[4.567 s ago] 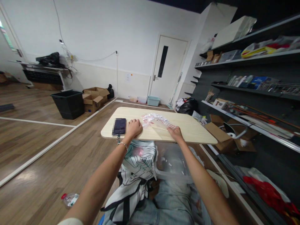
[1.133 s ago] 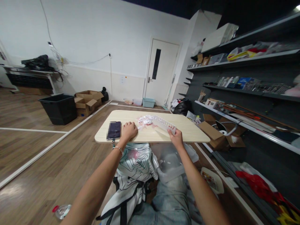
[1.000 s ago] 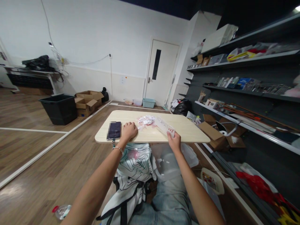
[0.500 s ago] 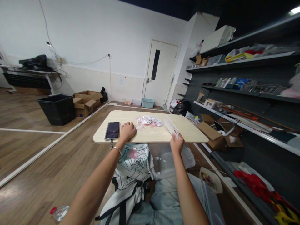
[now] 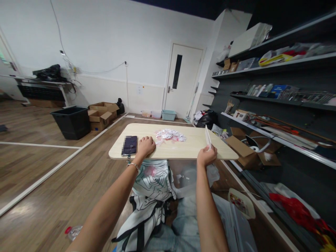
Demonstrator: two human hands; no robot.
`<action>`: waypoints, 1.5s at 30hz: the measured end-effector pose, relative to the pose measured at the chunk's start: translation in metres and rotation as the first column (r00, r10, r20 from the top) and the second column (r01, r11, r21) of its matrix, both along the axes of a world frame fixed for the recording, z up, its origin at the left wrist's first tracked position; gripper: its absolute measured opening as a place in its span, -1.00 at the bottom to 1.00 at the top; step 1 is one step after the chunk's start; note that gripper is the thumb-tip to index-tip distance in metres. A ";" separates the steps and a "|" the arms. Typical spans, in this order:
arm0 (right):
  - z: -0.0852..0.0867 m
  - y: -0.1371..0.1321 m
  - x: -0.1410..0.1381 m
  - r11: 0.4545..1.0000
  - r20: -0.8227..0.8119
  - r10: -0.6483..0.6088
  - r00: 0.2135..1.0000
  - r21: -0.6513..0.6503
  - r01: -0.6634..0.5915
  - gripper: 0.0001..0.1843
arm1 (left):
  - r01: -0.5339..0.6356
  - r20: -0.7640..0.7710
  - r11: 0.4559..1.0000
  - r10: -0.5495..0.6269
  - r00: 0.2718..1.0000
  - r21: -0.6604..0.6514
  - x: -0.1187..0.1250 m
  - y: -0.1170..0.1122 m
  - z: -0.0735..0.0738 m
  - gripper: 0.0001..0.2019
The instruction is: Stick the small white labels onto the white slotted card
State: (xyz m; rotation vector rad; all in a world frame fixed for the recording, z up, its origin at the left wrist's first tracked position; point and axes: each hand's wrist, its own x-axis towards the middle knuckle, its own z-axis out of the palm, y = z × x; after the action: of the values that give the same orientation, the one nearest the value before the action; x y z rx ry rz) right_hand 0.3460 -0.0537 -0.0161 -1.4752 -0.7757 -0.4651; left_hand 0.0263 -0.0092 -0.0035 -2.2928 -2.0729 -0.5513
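On the pale wooden tabletop point(image 5: 181, 153) lies a loose heap of small white pieces point(image 5: 170, 134) with pinkish powder around it. My left hand point(image 5: 146, 145) rests on the table left of the heap, palm down, fingers laid on the surface and nothing seen in them. Just beside it is a dark phone point(image 5: 130, 145), partly pixelated. My right hand point(image 5: 207, 155) is closed around the lower end of a thin white slotted panel point(image 5: 208, 135), right of the heap. The panel stands upright, almost edge-on to me, so its slots hardly show.
A patterned cloth bag point(image 5: 151, 182) and a translucent plastic bag or bin point(image 5: 187, 176) sit below the table's near edge. Shelves point(image 5: 288, 94) line the right side, with an open cardboard box point(image 5: 243, 147) beside the table. A black bin point(image 5: 72, 122) stands left; a bottle point(image 5: 73, 231) lies on the floor.
My right hand has moved a little right with the slotted panel, turning it from its slotted face to nearly edge-on. The left hand stays by the phone. The view has shifted slightly.
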 end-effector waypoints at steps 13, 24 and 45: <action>0.021 -0.028 0.029 0.900 0.331 0.430 0.840 -0.231 -0.369 -0.75 | 0.005 -0.013 1.000 -0.005 1.000 0.010 0.002 0.004 -0.003 -0.60; -0.017 -0.122 0.005 0.830 0.452 0.547 0.705 -0.179 -0.528 -0.73 | 0.016 0.001 1.000 -0.016 1.000 0.013 0.001 0.004 -0.003 -0.60; -0.062 -0.135 -0.050 0.993 0.434 0.110 0.894 -0.003 -0.121 -0.60 | 0.013 -0.004 1.000 -0.013 1.000 0.009 0.002 0.000 0.000 -0.59</action>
State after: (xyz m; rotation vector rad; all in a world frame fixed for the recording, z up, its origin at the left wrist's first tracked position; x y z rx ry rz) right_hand 0.2963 -0.1882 -0.0777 -1.3067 -1.1996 -0.7231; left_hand 0.0278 -0.0092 -0.0035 -2.3027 -2.0509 -0.5545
